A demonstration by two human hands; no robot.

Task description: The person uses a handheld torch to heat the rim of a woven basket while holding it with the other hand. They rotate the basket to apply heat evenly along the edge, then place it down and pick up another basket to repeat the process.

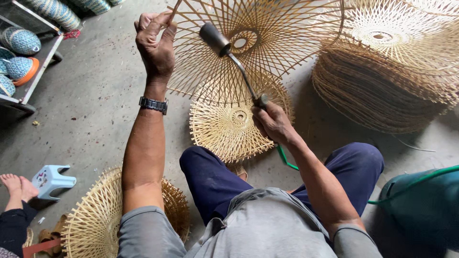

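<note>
Woven bamboo frame point(267, 43) hangs over the knees, its rim pinched in the left hand point(155, 45); the right hand point(272, 122) grips a torch point(234, 62), apparently singeing it; steady turning seems needed.

A bare grey concrete floor point(95, 95) was seen, evenly lit by daylight. A metal rack point(36, 71) and a small plastic stool point(51, 179) were placed at the left.

Looks like a small bamboo weaving workshop, pretty hands-on. Bare concrete floor point(95, 95), a tall stack of finished woven bamboo frames point(382, 91) on the right, more frames point(229, 124) lying loose on the ground, plus a metal rack point(36, 71) of blue patterned woven baskets point(21, 40) in the corner
</note>
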